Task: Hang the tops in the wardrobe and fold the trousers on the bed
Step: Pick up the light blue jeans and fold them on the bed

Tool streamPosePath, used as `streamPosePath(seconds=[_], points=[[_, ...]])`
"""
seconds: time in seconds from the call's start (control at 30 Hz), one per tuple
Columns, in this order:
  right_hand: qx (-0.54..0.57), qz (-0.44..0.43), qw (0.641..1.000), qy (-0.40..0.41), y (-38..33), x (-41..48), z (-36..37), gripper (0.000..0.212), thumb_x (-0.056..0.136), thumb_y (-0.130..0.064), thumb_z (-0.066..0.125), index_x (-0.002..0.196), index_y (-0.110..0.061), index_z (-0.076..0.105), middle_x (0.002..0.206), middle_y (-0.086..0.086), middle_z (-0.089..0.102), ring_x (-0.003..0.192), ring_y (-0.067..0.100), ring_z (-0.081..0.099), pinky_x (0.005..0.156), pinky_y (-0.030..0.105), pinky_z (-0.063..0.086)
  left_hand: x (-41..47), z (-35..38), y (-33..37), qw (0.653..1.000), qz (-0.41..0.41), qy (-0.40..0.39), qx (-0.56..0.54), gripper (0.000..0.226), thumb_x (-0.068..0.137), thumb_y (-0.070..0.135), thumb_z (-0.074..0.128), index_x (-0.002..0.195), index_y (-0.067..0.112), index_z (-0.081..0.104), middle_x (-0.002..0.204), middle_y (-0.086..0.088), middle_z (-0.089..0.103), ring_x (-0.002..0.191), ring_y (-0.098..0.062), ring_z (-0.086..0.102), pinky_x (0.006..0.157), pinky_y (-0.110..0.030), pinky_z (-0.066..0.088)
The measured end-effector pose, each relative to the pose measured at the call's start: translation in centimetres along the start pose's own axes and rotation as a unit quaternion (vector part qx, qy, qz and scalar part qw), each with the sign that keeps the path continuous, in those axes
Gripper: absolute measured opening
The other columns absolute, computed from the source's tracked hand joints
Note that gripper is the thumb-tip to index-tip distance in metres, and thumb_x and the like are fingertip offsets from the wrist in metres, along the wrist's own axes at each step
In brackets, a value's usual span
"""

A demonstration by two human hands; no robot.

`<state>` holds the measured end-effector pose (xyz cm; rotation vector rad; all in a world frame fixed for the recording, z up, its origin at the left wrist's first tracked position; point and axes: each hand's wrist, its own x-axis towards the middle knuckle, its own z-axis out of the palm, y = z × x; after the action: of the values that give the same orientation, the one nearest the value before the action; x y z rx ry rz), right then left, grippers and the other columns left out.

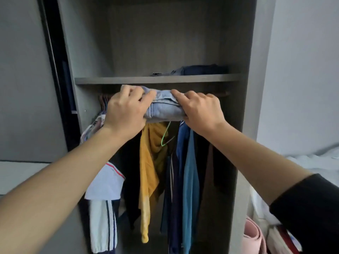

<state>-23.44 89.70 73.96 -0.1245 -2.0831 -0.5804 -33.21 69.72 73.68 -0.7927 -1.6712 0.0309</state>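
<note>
Currently, the left hand [126, 110] is gripping the 9 o'clock end of the folded light-blue jeans [165, 109], and the right hand [200, 109] is gripping the 3 o'clock end. Beyond, at 6 o'clock, hung tops [148, 171] are dangling in the wardrobe [246, 52]. At 12 o'clock, the shelf [128, 80] is carrying dark folded trousers [200, 69].

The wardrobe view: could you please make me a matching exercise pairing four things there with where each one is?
Things:
1. jeans
2. dark pile
3. yellow top
4. pink roll

Places:
A. lying on the shelf
B. low down, right of the wardrobe
C. gripped by the left hand and right hand
D. hanging below the shelf

Pairs: 1-C, 2-A, 3-D, 4-B.
</note>
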Motion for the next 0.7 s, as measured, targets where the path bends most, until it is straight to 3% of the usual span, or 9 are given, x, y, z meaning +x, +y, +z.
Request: streamPosePath(seconds=[0.27, 0.6, 0.7], points=[[-0.044, 0.055, 0.995, 0.076, 7.9, 12.1, 7.3, 0.073, 0.073, -0.024, 0.075, 0.142, -0.025, 0.048, 0.094, 0.007, 0.068, 0.076, 0.032, 0.067, 0.061, 0.035, 0.042, 14.7, 9.5, -2.6, 0.996, 0.023, 0.07, 0.051, 0.067, 0.064, 0.017, 0.07, 0.128, 0.022, 0.051, 0.105, -0.008, 0.06, 0.094, -0.034, 0.054, 0.065, -0.041, 0.05], [-0.048, 0.008, 0.984, 0.173, 10.9, 23.9, 12.3, 0.063, 0.081, -0.019, 0.062, 0.141, -0.03, 0.046, 0.11, 0.01, 0.065, 0.096, 0.037, 0.065, 0.075, 0.042, 0.045, 22.5, 17.0, -7.9, 0.992, -0.023, 0.102, 0.072, 0.065, 0.065, 0.021, 0.069, 0.127, 0.015, 0.048, 0.107, -0.014, 0.058, 0.098, -0.039, 0.053, 0.059, -0.042, 0.045], [-0.072, -0.004, 0.978, 0.196, 11.5, 26.5, 12.7, 0.066, 0.082, -0.018, 0.063, 0.143, -0.03, 0.041, 0.116, 0.01, 0.063, 0.101, 0.038, 0.064, 0.076, 0.044, 0.044, 24.3, 18.1, -9.4, 0.987, -0.028, 0.129, 0.087, 0.062, 0.069, 0.021, 0.063, 0.128, 0.015, 0.044, 0.111, -0.016, 0.055, 0.102, -0.04, 0.051, 0.065, -0.045, 0.044]])
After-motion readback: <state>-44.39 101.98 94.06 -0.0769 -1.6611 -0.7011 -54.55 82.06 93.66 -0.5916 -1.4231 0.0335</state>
